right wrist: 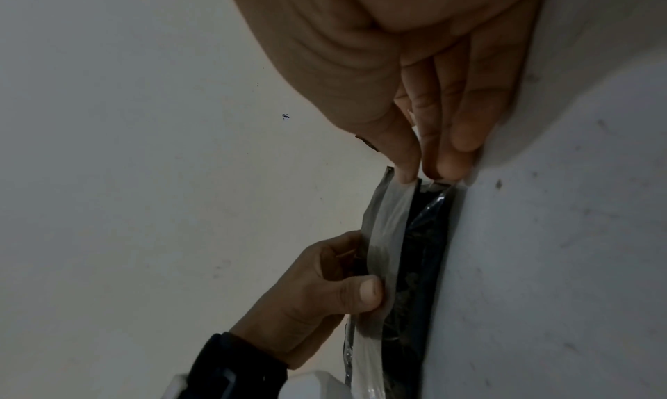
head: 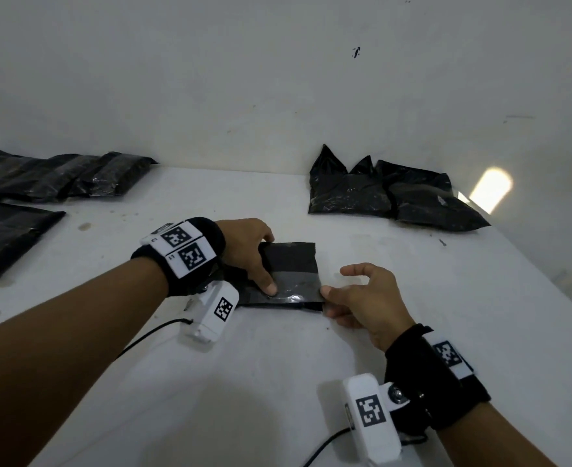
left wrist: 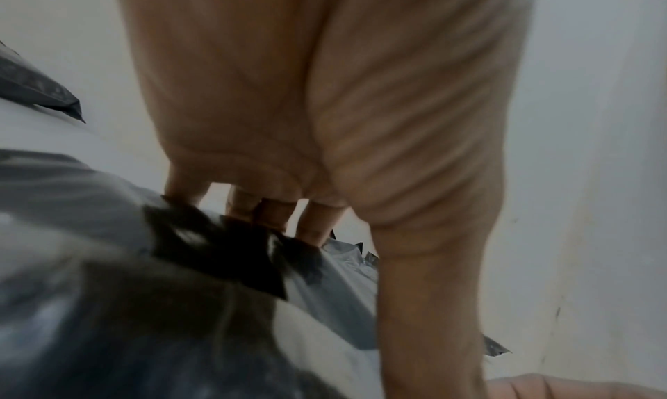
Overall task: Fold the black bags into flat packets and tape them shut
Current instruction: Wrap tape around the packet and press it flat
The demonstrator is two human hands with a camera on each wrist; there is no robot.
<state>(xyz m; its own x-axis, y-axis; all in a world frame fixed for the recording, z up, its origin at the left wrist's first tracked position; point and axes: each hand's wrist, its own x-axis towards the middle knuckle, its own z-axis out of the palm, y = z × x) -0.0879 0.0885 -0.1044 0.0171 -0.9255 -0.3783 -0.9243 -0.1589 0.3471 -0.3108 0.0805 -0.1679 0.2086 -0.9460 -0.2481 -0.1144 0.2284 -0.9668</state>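
A folded black packet [head: 291, 264] lies flat on the white table [head: 277, 382], with a strip of clear tape [head: 298, 286] across its near half. My left hand [head: 268, 262] holds the packet's left side, fingers curled over the far edge and thumb pressing on the tape. My right hand [head: 328, 303] pinches the tape's end at the packet's right edge, index finger lifted. In the right wrist view the right hand [right wrist: 422, 171] nips the tape [right wrist: 386, 234] end, and the left hand [right wrist: 343, 291] thumbs it down. The left wrist view shows the left hand [left wrist: 288, 177] on the blurred packet [left wrist: 216, 256].
Several flat taped packets [head: 58, 176] lie at the back left, one more [head: 8, 237] nearer the left edge. Puffy unfolded black bags [head: 389, 193] sit at the back right against the wall. Camera cables trail near both wrists.
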